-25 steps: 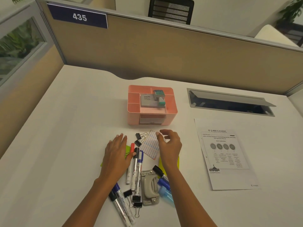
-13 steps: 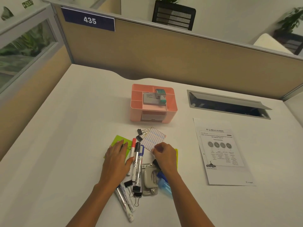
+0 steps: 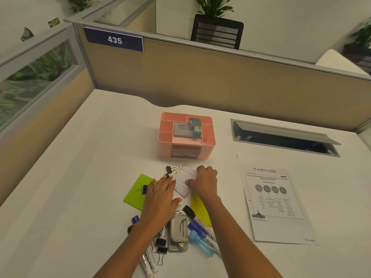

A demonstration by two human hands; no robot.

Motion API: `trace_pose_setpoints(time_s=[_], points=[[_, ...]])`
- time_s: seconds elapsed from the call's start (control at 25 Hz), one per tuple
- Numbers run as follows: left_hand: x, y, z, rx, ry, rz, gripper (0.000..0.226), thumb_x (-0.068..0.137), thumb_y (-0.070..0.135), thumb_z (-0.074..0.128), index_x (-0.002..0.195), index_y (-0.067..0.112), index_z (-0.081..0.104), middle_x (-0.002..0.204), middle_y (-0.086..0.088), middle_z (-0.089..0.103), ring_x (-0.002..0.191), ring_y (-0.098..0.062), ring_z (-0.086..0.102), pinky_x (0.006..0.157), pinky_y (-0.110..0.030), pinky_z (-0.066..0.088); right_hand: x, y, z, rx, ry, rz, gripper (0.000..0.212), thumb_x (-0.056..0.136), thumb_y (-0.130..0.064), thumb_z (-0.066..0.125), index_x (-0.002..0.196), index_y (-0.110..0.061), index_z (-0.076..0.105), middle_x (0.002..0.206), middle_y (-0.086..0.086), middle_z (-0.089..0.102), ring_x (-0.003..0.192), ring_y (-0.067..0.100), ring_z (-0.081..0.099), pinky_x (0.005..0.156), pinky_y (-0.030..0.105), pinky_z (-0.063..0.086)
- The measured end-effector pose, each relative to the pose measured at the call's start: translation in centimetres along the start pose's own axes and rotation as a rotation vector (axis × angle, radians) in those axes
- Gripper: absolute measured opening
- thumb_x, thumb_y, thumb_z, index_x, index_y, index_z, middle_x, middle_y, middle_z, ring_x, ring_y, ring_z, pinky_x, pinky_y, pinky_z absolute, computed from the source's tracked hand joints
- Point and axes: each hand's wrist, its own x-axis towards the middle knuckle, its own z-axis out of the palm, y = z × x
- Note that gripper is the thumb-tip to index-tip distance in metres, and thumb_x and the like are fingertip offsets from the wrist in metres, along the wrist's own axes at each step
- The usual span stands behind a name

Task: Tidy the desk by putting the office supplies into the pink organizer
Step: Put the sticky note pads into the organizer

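1. Moved since half a second ago: both hands, forward. The right hand shifts from the near corner to the right edge of the white rectangular sheet of printed labels; the left hand slides up off the lime-green paper sheet to the labels' left edge.
2. Fingers: the right hand's are curled and pinch the sheet's edge. The left hand's are straight and flat, tips touching the sheet and holding nothing.
3. Location: the label sheet lies flat on the white desk, just in front of the pink plastic compartmented organizer and not yet in it.
4. Hazard: the thin sheet probably buckles or creases if squeezed between the two hands.
5. Hazard: the black metal binder clips at its far-left corner may get dragged along on lifting.
6. Hazard: a grey box already fills the middle compartment, so the sheet likely needs an outer slot or it juts out.
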Motion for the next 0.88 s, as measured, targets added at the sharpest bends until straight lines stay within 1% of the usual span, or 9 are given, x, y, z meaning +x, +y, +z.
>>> trace_pose_setpoints(time_s=[0.08,0.16,0.32,0.36,0.44,0.52,0.64,0.76,0.88], points=[[0.8,0.7,0.3,0.016,0.003,0.012,0.059,0.061,0.041,0.082,0.109,0.011,0.066,0.11,-0.006,0.069,0.106,-0.024,0.063,0.094,-0.047,0.045,0.7,-0.1,0.0,0.034,-0.026,0.04,0.056,0.078,-0.039,0.074,0.121,-0.01,0.051,0.122,0.012,0.049,0.118,0.03,0.041,0.091,0.037,0.044],[1.5,1.5,0.6,0.011,-0.011,0.006,0.056,0.068,0.04,0.077,0.114,0.011,0.063,0.115,-0.005,0.067,0.111,-0.024,0.059,0.1,-0.045,0.04,1.1,0.2,0.1,0.06,-0.02,0.062,0.046,0.081,-0.031,0.071,0.118,-0.01,0.054,0.121,0.013,0.051,0.116,0.03,0.042,0.089,0.034,0.043],[2.7,2.6,0.9,-0.06,-0.052,-0.029,0.057,0.086,0.04,0.058,0.135,0.013,0.045,0.138,-0.004,0.049,0.13,-0.02,0.041,0.114,-0.043,0.017,1.6,1.3,-0.5,0.233,-0.035,0.099,0.025,0.083,-0.02,0.066,0.106,-0.011,0.062,0.112,0.008,0.061,0.109,0.026,0.053,0.074,0.024,0.034],[2.9,2.7,0.9,-0.07,-0.058,-0.035,0.058,0.087,0.042,0.057,0.136,0.014,0.043,0.14,-0.003,0.047,0.131,-0.02,0.039,0.114,-0.042,0.015,1.6,1.6,-0.8,0.316,-0.059,0.116,0.023,0.082,-0.018,0.067,0.104,-0.011,0.063,0.109,0.007,0.063,0.105,0.024,0.057,0.073,0.025,0.037],[3.1,2.8,0.8,-0.101,-0.059,-0.035,0.065,0.081,0.049,0.06,0.135,0.014,0.046,0.139,-0.004,0.049,0.129,-0.021,0.042,0.113,-0.044,0.019,1.1,1.9,-1.9,0.493,-0.102,0.163,0.023,0.078,-0.015,0.071,0.099,-0.011,0.064,0.103,0.007,0.065,0.095,0.023,0.062,0.074,0.029,0.049],[3.0,3.0,0.6,-0.117,-0.014,-0.029,0.069,0.075,0.053,0.065,0.13,0.016,0.052,0.133,-0.003,0.056,0.122,-0.022,0.05,0.108,-0.045,0.03,0.4,1.8,-3.0,0.641,-0.12,0.186,0.021,0.074,-0.012,0.073,0.092,-0.013,0.062,0.096,0.008,0.066,0.083,0.022,0.065,0.071,0.033,0.057],[2.6,4.0,-0.6,-0.21,0.142,-0.034,0.045,0.079,0.037,0.068,0.12,0.021,0.06,0.112,0.002,0.068,0.1,-0.021,0.064,0.092,-0.04,0.045,-0.7,1.0,-5.0,0.807,-0.175,0.17,0.025,0.073,-0.009,0.074,0.094,-0.008,0.062,0.089,0.01,0.067,0.069,0.017,0.065,0.056,0.025,0.056],[2.5,4.4,-2.3,-0.324,0.218,-0.125,0.029,0.087,0.031,0.062,0.115,0.027,0.064,0.092,0.003,0.073,0.079,-0.021,0.066,0.068,-0.036,0.054,-1.6,0.0,-7.2,0.94,-0.25,0.087,0.034,0.075,-0.018,0.079,0.1,-0.003,0.062,0.087,0.013,0.071,0.068,0.018,0.07,0.059,0.025,0.057],[2.8,4.3,-4.0,-0.49,0.282,-0.252,0.021,0.089,0.028,0.059,0.109,0.025,0.067,0.083,-0.002,0.074,0.068,-0.017,0.066,0.056,-0.036,0.055,-1.7,-0.1,-9.9,0.97,-0.22,-0.038,0.029,0.082,-0.026,0.074,0.1,-0.003,0.068,0.09,0.011,0.072,0.076,0.022,0.071,0.065,0.026,0.059]])
